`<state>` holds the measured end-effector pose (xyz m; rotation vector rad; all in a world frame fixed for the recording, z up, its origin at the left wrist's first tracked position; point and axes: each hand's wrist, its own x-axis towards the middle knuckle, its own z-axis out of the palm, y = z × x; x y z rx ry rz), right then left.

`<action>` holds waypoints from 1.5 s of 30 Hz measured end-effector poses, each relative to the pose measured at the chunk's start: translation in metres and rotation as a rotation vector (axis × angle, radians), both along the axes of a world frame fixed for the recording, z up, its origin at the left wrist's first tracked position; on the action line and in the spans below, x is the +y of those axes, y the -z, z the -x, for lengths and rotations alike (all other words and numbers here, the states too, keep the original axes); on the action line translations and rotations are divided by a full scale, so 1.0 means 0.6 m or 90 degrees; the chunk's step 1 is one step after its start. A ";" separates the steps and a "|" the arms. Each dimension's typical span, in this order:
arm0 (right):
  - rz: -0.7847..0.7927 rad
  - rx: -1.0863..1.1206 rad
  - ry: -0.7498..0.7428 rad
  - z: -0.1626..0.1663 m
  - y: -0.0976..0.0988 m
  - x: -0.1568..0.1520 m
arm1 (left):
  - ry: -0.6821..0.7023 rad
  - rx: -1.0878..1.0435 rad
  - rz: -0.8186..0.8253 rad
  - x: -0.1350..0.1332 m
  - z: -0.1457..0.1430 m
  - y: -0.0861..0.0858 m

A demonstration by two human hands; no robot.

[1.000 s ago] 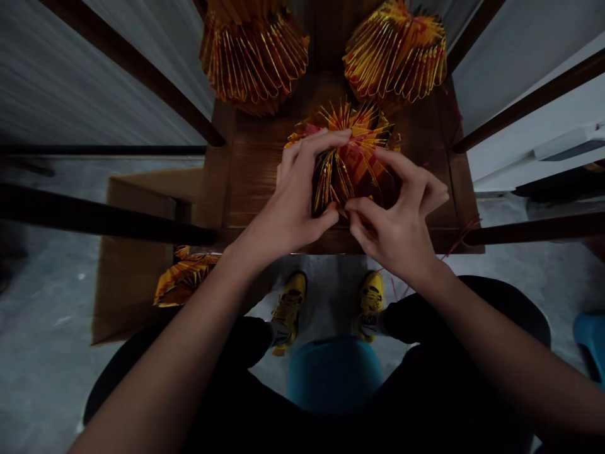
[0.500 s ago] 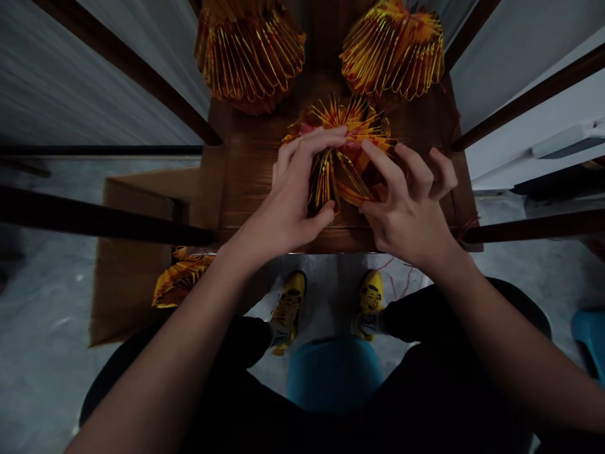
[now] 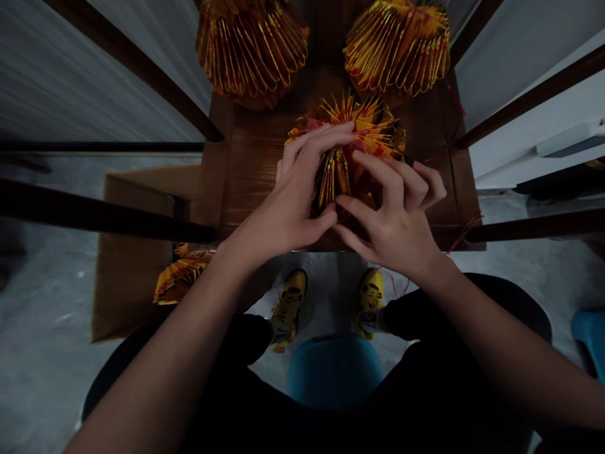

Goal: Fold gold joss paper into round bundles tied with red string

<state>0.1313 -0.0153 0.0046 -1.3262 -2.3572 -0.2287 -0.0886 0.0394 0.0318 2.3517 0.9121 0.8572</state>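
A pleated gold, orange and red paper ornament (image 3: 352, 112) rests on the brown wooden surface between my hands, its folds fanned out. My left hand (image 3: 300, 183) curves around its left side, fingers over the top and thumb at the near edge of the folds. From the right, my right hand (image 3: 394, 205) has bent fingers against the paper. Its thumb and a fingertip meet my left thumb at the near folds. Part of the ornament is hidden behind both hands.
Two larger pleated paper ornaments (image 3: 250, 53) stand at the far side of the wooden surface (image 3: 248, 161). A cardboard box (image 3: 127, 252) is on the floor at left, another folded paper piece (image 3: 179, 277) beside it. Dark wooden bars (image 3: 142, 75) flank the surface. A blue stool (image 3: 335, 372) is below me.
My right hand has moved left and its fingers have drawn together, bringing its thumb to my left thumb. The left hand keeps its hold around the paper folds.
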 end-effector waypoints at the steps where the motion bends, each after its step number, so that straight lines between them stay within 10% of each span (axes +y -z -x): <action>1: -0.005 -0.011 0.000 -0.002 0.002 0.000 | 0.004 0.000 0.001 0.000 0.000 -0.001; 36: -0.046 0.013 -0.081 -0.031 0.001 -0.005 | 0.080 -0.058 0.072 0.005 0.012 -0.001; 45: -0.009 0.064 -0.050 -0.041 0.013 0.016 | -0.021 0.098 -0.075 0.003 0.016 -0.013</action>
